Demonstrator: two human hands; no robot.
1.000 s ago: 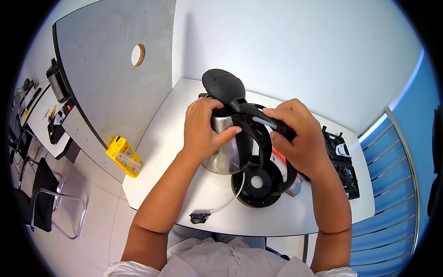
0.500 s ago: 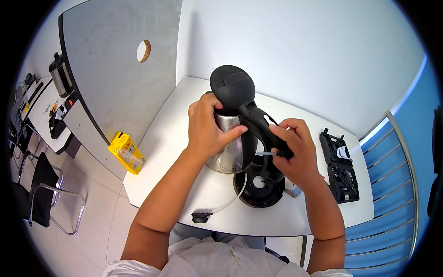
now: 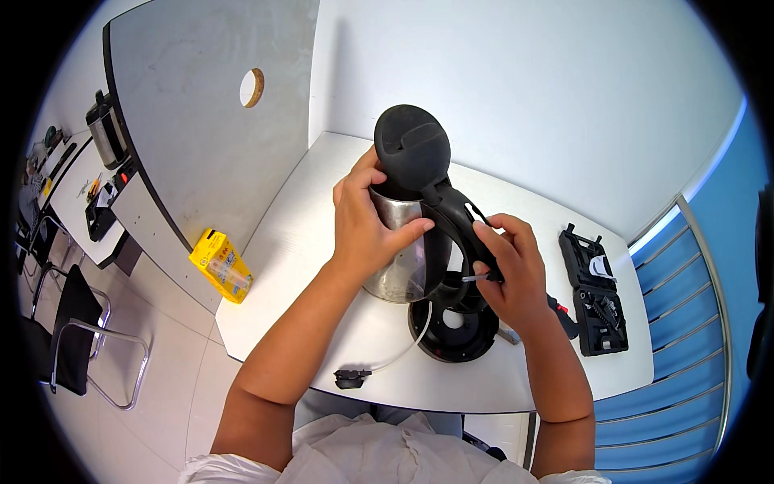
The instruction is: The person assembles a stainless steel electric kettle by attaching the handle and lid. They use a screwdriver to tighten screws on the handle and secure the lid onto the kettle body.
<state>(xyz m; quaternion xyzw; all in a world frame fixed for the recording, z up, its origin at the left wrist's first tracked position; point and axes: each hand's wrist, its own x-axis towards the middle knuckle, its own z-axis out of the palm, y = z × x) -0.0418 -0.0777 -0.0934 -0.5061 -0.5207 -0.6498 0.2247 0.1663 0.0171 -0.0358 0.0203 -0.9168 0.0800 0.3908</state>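
Observation:
A steel electric kettle (image 3: 393, 270) with a black handle stands in front of me, its round black lid (image 3: 413, 153) swung up. My left hand (image 3: 363, 218) is wrapped round the body near the rim, thumb across its front. My right hand (image 3: 513, 262) closes on the lower part of the kettle handle (image 3: 455, 211). A thin black strip stands slightly off the handle by my fingers. Between the right fingers a thin metal shaft (image 3: 476, 277) pokes out; the rest of it is hidden. Below the handle lies the round black kettle base (image 3: 451, 347).
A pale cord runs from the base to a black plug (image 3: 351, 377) near the front edge. An open black tool case (image 3: 594, 302) lies at right, beside a partly hidden red-and-black tool (image 3: 563, 316). A yellow box (image 3: 222, 266) stands at the left edge, against the grey partition (image 3: 210, 137).
The lid has tilted up and slightly right. My right hand has shifted a little left and down along the handle, and more of the red-and-black tool shows.

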